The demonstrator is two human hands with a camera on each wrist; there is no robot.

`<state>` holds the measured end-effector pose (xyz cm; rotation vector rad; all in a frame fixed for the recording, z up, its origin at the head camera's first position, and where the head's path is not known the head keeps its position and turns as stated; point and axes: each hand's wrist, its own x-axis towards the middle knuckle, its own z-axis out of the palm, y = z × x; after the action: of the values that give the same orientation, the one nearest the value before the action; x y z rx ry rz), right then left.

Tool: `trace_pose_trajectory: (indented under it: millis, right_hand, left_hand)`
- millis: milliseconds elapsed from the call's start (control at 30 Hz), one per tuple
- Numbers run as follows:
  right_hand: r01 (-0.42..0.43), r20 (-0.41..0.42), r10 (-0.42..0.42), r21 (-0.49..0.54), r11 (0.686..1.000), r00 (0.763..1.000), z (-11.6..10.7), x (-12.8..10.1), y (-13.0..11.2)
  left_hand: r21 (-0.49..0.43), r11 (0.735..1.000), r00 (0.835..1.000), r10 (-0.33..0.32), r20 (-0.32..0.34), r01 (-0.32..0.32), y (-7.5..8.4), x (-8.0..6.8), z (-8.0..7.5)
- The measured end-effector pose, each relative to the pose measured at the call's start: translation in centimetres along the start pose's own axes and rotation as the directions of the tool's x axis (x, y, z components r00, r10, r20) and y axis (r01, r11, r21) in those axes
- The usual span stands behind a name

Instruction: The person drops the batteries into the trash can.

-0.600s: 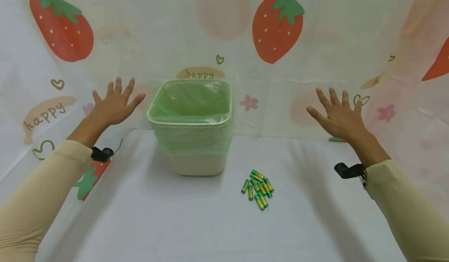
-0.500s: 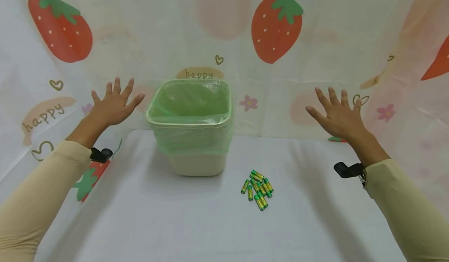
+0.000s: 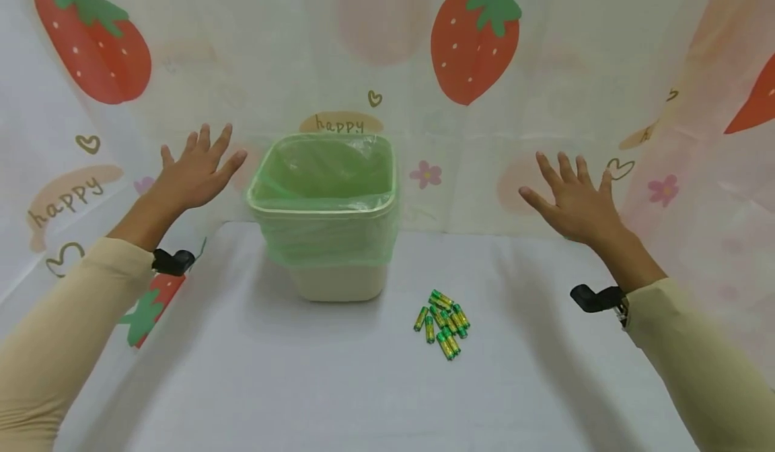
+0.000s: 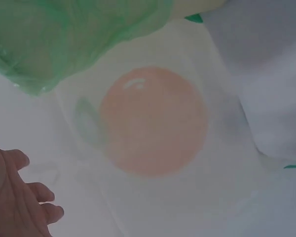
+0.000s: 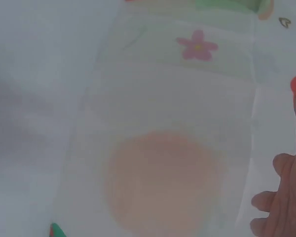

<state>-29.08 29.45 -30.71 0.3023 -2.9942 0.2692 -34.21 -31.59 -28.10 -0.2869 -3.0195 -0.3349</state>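
My left hand (image 3: 196,173) is held up in the air with its fingers spread, just left of a pale bin (image 3: 339,284). A thin green bag (image 3: 329,240) lines the bin and folds down over its rim. On the right side my right hand (image 3: 578,203) is also raised, fingers apart, holding nothing. Several green and gold batteries (image 3: 451,321) lie in a loose cluster on the table, between the bin and the right hand and nearer to me. Part of the left hand (image 4: 24,192) shows in the left wrist view, with the bag's edge (image 4: 79,39) above it.
The white tabletop (image 3: 290,385) spreads out in front of me. Behind it hangs a curtain (image 3: 272,48) printed with strawberries, flowers and hearts, which also runs along both sides. A small camera sits on each wrist, such as the black one (image 3: 596,298) at the right.
The right hand has shifted slightly left in the head view. The left hand stays raised, a touch higher. The whole scene slides slightly left and up; bin and batteries stay in place on the table.
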Motion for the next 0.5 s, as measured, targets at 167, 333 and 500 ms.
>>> trace_pose_trajectory:
  millis: [167,333,500]
  right_hand:
    - [0.018,0.02,-0.018,0.03,0.999,1.0,2.6,-1.3,-1.2]
    - [0.045,0.022,-0.046,0.06,0.997,0.999,5.4,-3.0,-2.7]
    - [0.056,0.039,-0.06,0.102,0.993,0.997,7.9,-4.6,-3.7]
  left_hand:
    - [-0.049,0.998,0.999,0.047,0.001,-0.047,1.5,0.0,0.0]
    - [-0.106,0.99,0.996,0.092,0.002,-0.091,2.4,0.1,0.0]
    - [-0.174,0.976,0.99,0.139,0.016,-0.134,4.0,0.3,-0.1]
